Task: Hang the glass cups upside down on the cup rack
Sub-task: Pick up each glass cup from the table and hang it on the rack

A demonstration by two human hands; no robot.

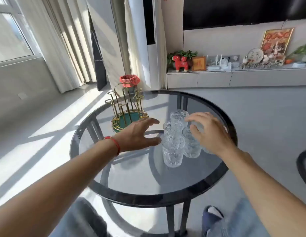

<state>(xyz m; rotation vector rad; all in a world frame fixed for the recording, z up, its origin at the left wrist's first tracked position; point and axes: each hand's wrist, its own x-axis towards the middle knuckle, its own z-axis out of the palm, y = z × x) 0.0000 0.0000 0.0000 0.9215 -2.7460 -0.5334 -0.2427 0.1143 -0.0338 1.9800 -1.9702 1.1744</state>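
Observation:
Several ribbed glass cups [173, 151] stand upright in a tight cluster on the round glass table [148, 199], right of its middle. The gold wire cup rack [126, 106], on a green base, stands empty at the table's far left. My left hand [138, 134], with a red string at the wrist, hovers with its fingers spread just left of the cluster, touching nothing. My right hand [208, 132] reaches over the right side of the cluster, its fingers and thumb curled round the top of one cup [198, 127], which it mostly hides.
A red-lined bin [129, 81] stands on the floor behind the rack. A dark chair edge [304, 166] shows at the right. A low cabinet with ornaments [234, 65] runs along the far wall. My legs and a blue shoe [212, 216] are below the table's near rim.

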